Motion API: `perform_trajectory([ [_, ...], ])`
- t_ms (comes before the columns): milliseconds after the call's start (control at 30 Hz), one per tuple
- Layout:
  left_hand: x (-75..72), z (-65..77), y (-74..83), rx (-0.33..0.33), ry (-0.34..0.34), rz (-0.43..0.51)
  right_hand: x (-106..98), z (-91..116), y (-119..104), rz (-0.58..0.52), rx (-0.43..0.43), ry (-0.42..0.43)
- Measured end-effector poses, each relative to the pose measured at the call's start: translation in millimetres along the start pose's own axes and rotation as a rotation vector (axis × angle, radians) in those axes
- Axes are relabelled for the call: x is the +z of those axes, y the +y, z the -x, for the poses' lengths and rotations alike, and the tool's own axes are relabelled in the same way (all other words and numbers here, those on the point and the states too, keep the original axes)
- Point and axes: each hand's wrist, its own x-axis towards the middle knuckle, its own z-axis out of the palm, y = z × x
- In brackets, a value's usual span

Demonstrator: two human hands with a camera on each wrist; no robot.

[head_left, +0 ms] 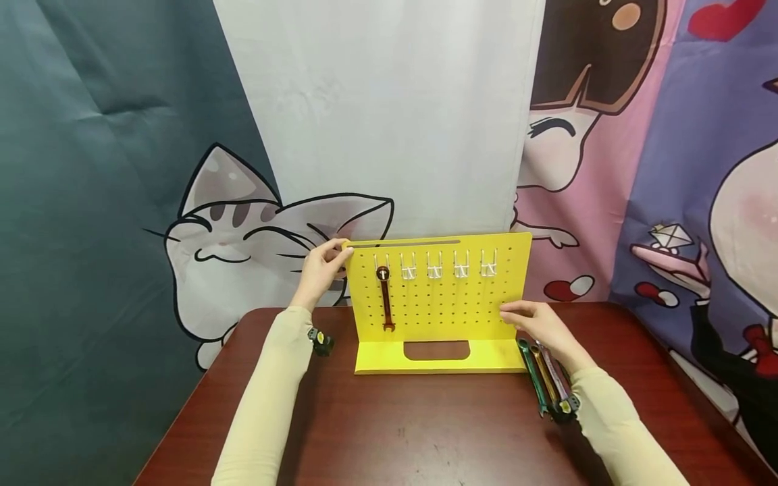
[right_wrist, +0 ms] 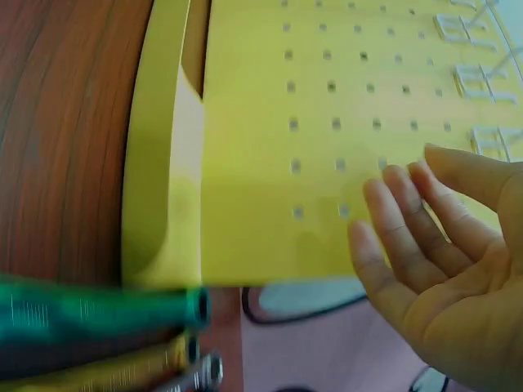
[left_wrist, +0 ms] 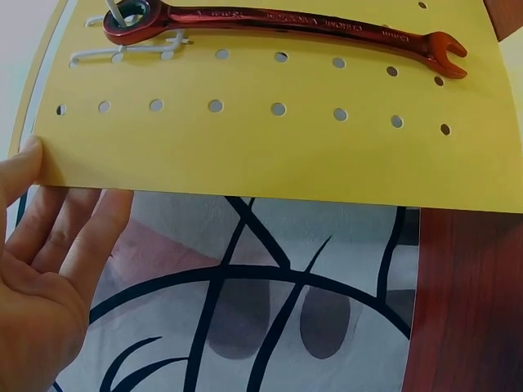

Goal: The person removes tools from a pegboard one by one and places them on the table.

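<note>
A yellow pegboard stand (head_left: 437, 314) stands upright on the table. My left hand (head_left: 319, 271) pinches its top left corner; in the left wrist view the thumb (left_wrist: 24, 167) is in front of the board and the fingers are behind. From the leftmost hook hangs a red combination wrench (head_left: 385, 298), ring end up. My right hand (head_left: 545, 329) is beside the board's right edge, holding nothing, its fingers loosely bent. Below that hand lie a green wrench (head_left: 532, 378), a gold wrench (head_left: 545, 375) and a pinkish-silver wrench (head_left: 555, 371), partly hidden by the wrist.
Several white wire hooks (head_left: 435, 266) line the board's upper part to the right of the red wrench. The board's foot has a handle slot and rests on the reddish-brown table (head_left: 425, 425). Behind the table hangs a cartoon-printed curtain (head_left: 395, 121).
</note>
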Motion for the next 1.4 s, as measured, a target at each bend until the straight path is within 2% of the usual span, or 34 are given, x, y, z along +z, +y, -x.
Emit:
perform_trajectory([
  [167, 2.5, -0.1, 0.5, 0.005, 0.000, 0.000, 22.7, -17.2, -10.7, -0.048, -0.059, 0.003],
  [400, 3.1, 2.1, 0.5, -0.006, -0.006, 0.009, 70.9, -36.1, -39.6, -0.155, -0.177, -0.048],
  [533, 1.1, 4.6, 4.3, -0.007, -0.007, 0.001, 100.7, -37.5, -58.5, -0.193, -0.192, -0.082],
  [667, 0.4, 3.2, 5.1, 0.012, -0.006, -0.019, 125.9, -42.8, -64.3, -0.217, -0.209, -0.085],
  [700, 0.3, 0.4, 0.0, 0.016, -0.004, -0.020, 132.2, -47.0, -61.0, -0.225, -0.218, -0.079],
  [1033, -1.3, -1.4, -0.4, 0.027, -0.002, -0.032, 157.8, -62.5, -81.2, -0.301, -0.226, -0.043],
  [1200, -1.7, -0.5, -1.8, 0.017, 0.003, -0.021, 169.8, -68.3, -83.2, -0.287, -0.235, -0.050],
  [1400, 3.1, 0.2, -0.5, 0.006, 0.000, 0.001, 176.0, -71.5, -84.2, -0.321, -0.201, -0.026],
])
